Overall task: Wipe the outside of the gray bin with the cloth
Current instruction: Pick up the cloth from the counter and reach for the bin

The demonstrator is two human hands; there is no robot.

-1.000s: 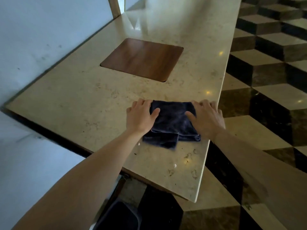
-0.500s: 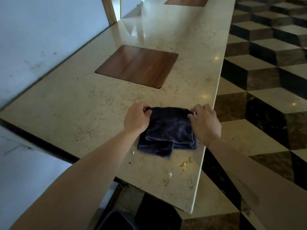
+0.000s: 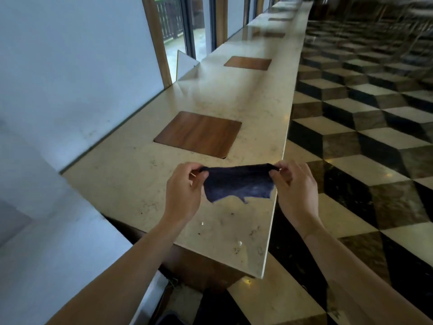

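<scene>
A dark blue cloth [image 3: 236, 184] hangs stretched between my two hands just above the beige stone counter [image 3: 131, 174]. My left hand [image 3: 184, 191] pinches its left top corner and my right hand [image 3: 295, 186] pinches its right top corner. The cloth's lower edge dangles free above the counter. A dark shape at the bottom edge under the counter [image 3: 166, 319] may be the gray bin, but only a sliver shows and I cannot tell.
A brown wooden inlay [image 3: 199, 133] lies in the counter just beyond the cloth, and more inlays [image 3: 248, 63] follow farther along. A white wall [image 3: 70, 55] and windows run on the left. A checkered stone floor [image 3: 375, 148] spreads to the right.
The cloth lay folded on the counter under both hands; now both hands have pinched its corners and lifted it, spread out. The view has tilted upward.
</scene>
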